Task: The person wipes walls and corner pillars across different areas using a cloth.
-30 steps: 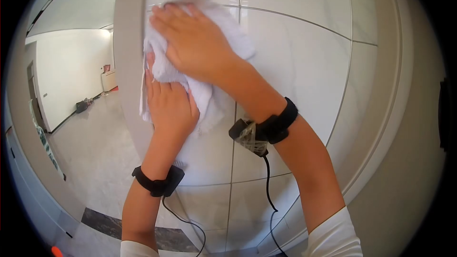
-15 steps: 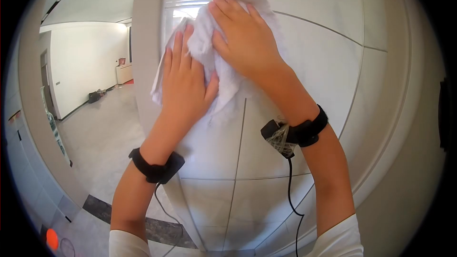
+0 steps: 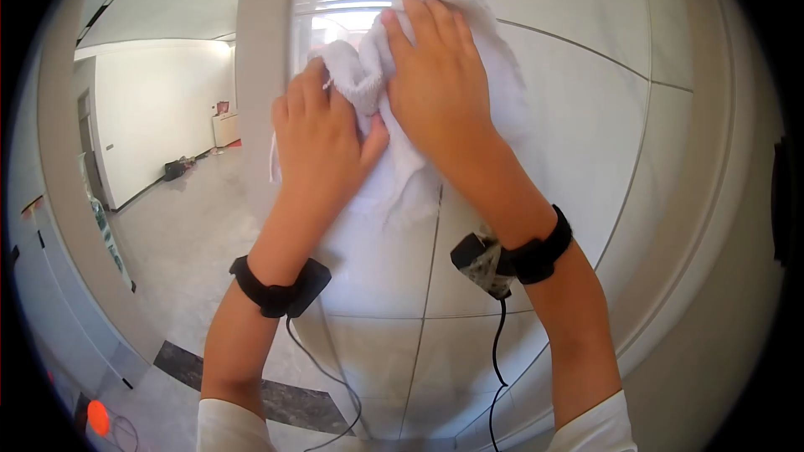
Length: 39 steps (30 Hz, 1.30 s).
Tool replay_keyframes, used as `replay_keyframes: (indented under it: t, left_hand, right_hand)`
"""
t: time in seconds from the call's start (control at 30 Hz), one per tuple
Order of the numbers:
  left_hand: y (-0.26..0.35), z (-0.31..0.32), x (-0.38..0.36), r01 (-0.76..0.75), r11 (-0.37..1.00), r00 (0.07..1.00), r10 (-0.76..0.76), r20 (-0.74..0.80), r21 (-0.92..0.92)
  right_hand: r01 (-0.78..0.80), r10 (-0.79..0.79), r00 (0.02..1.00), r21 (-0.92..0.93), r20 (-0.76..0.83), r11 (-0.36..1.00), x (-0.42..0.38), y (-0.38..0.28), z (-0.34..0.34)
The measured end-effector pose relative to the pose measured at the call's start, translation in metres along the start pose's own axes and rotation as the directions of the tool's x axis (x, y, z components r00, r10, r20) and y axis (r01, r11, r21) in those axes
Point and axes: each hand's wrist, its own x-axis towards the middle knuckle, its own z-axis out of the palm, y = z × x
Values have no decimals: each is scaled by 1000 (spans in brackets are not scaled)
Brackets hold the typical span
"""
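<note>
White cloth point(image 3: 498, 59) is lying against the pale tiled wall point(image 3: 569, 142), upper left part, near the wall's edge, and both hands are pressing on it. Left hand point(image 3: 320, 138) is grasping: fingers are curling into the cloth, tips are hiding in the folds, thumb is resting alongside. Right hand point(image 3: 444, 88) is staying unclenched, palm down, fingers extending over the cloth. Cloth is bunching into a thick fold between the hands and is spreading flatter out past the right one; reading this as the left side gathering while the right side is keeping wider contact with the tile. Its outer edge is looking soft, maybe moving. Bright reflection is showing on the glossy tile just above the fold. Both wrists are wearing black straps with boxes and trailing cables. No brand, label or writing is showing legibly.
</note>
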Motion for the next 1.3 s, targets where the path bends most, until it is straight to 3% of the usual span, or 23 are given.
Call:
replay_keyframes:
  t: [0.03,0.13,0.27,0.37,0.43,0.53,0.63,0.77,0.87,1.0,1.03,1.13,1.3]
  left_hand:
    - [2,2,-4,11,996,1000,-12,15,88]
    - [11,2,-39,-24,996,998,19,68,84]
    - [8,-9,-58,-70,992,993,59,103,108]
    - [4,-11,-26,-32,990,999,31,7,141]
    - [-7,-13,-11,10,982,1000,-9,-8,190]
    - [-16,-4,-12,-79,972,993,96,-67,221]
    - [-13,-10,-40,-45,994,986,29,164,95]
    - [-20,-12,-60,-98,990,988,84,128,105]
    - [-22,-18,-44,-105,976,989,82,120,193]
    - [-32,-28,-13,-50,989,998,43,54,136]
    - [-35,-26,-21,-56,991,997,50,51,125]
    - [-41,-24,-43,-89,992,995,85,59,87]
    - [-36,-25,-49,-105,994,992,103,70,28]
  right_hand:
    - [3,-3,1000,29,-7,1000,-1,-3,-5]
    - [-47,36,988,72,148,996,-31,-20,-22]
    - [-25,36,984,-67,172,997,-44,-31,-23]
    - [-20,21,999,-15,50,1000,-15,-21,-11]
    - [8,-6,998,-20,57,1000,13,-22,1]
    - [62,-61,995,-5,79,998,31,-34,16]
    - [132,-136,989,59,66,990,26,-52,23]
    - [133,-121,985,-89,123,987,13,-67,22]
    - [74,-56,991,-143,123,987,24,-63,24]
    - [78,-46,989,-236,141,969,53,-60,20]
    - [93,-87,996,-229,35,969,46,-62,25]
    - [48,-43,993,-40,113,998,21,-75,18]
    - [34,-32,999,-63,30,997,20,-70,20]
